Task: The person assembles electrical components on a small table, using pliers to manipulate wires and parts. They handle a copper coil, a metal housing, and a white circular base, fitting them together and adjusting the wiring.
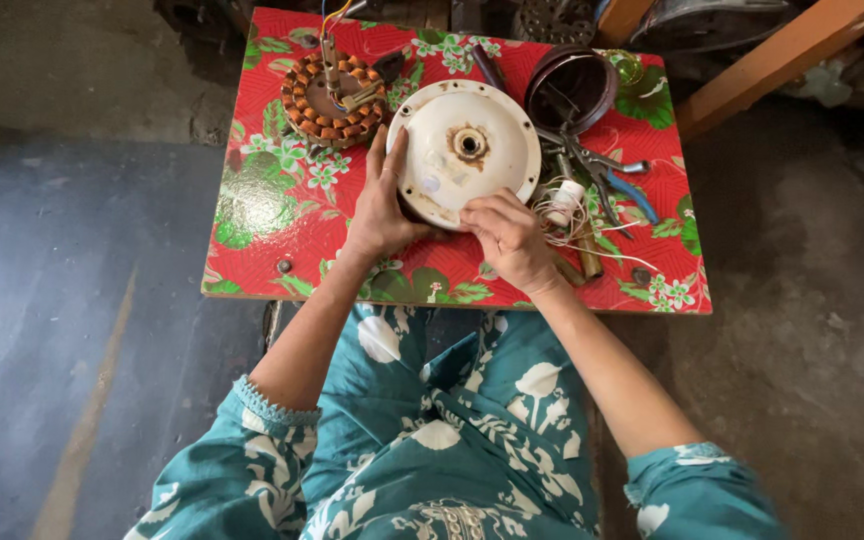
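Both hands' grip clamped on white round cover (465,150): left hand (380,205), right hand (510,235).

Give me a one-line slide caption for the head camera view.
Both hands, left and right, grip a round white motor cover beside a copper-wound stator on a red floral table.

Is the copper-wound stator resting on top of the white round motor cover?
No: the copper-wound stator lies on the floral tablecloth left of the white round motor cover, which both hands grip.

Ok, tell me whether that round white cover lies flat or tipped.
Tipped: the white cover rests on its near edge, both hands gripping the rim.
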